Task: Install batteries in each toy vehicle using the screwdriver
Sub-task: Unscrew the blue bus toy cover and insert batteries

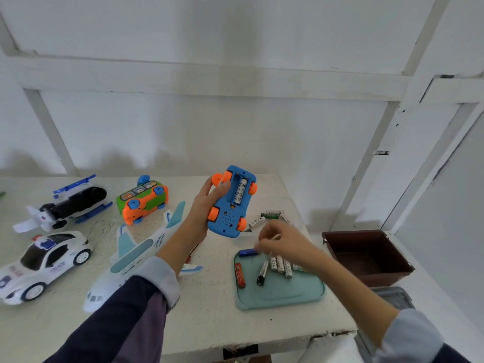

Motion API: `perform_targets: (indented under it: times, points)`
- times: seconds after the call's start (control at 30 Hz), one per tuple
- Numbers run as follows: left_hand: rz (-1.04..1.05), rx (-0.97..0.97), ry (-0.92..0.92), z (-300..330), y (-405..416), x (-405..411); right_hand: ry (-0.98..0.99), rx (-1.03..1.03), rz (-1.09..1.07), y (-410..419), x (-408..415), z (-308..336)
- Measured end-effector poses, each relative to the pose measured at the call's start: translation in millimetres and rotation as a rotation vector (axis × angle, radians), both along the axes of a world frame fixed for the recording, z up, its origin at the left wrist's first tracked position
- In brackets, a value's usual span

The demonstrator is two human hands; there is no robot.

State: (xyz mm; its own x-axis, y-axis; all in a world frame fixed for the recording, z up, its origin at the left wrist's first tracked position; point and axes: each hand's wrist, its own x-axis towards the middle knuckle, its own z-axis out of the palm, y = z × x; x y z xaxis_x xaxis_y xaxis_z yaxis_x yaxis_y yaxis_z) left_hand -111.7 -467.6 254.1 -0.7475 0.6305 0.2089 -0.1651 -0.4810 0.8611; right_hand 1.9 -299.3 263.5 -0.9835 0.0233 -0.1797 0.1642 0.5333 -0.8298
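A: From the head view, what are the hands doing?

B: The left hand [207,205] grips the blue toy car [231,203], raised off the surface [209,323] with its underside towards the camera. The battery bay is open and one battery [240,191] sits inside.

A: And the right?

B: The right hand [280,241] hovers over the far end of the teal tray [282,297], fingers curled. It seems to pinch something small and pale, but blur keeps me from telling what.

A: Where are the spare batteries?

B: A row of silver cells [281,265] lies in the tray just under that hand, with a red cell [239,275], a black-tipped cell [262,273] and a blue cell [248,252] at the tray's far edge. More loose cells [265,218] lie beyond the tray.

A: Other toys?

B: On the left, a police car [44,263], an airplane [136,255], a helicopter [65,205] and an orange-and-green car [142,203] tipped on its side. A brown bin [366,255] stands right of the tray.
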Motion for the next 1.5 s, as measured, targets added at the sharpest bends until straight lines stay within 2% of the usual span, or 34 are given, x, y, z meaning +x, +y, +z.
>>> perform_targets:
  times: [0.07,0.1,0.13,0.23,0.37,0.7,0.97,1.07,1.2,1.27,1.4,1.5]
  points:
    - [-0.014,0.013,-0.003,1,0,0,-0.018,-0.388,-0.024,10,2,17]
    - [-0.009,0.006,-0.006,0,0,0,0.018,-0.490,-0.032,14,3,24]
    - [0.016,-0.022,-0.008,0,2,-1,0.082,-0.499,-0.037,16,3,31]
    - [0.155,-0.192,-0.005,0,8,-1,0.248,-0.414,-0.050,8,-1,49]
    - [0.243,-0.285,0.024,9,18,5,0.398,-0.350,-0.090,-9,-14,62]
    - [0.241,-0.239,-0.020,11,27,3,0.755,0.155,-0.022,-18,-26,54]
    - [0.215,-0.233,-0.043,8,31,5,0.931,0.212,-0.042,-12,-28,39]
    - [0.190,-0.212,-0.037,10,33,9,0.939,0.212,-0.098,-11,-29,35]
    - [0.161,-0.192,-0.056,6,35,11,0.893,0.226,-0.282,-9,-28,36]
    - [0.113,-0.185,-0.050,2,36,10,0.833,0.220,-0.305,-6,-30,36]
    - [0.063,-0.162,-0.059,3,37,11,0.645,-0.011,-0.253,-1,-33,32]
    - [0.064,-0.145,-0.067,4,38,14,0.626,-0.124,-0.259,-2,-33,29]
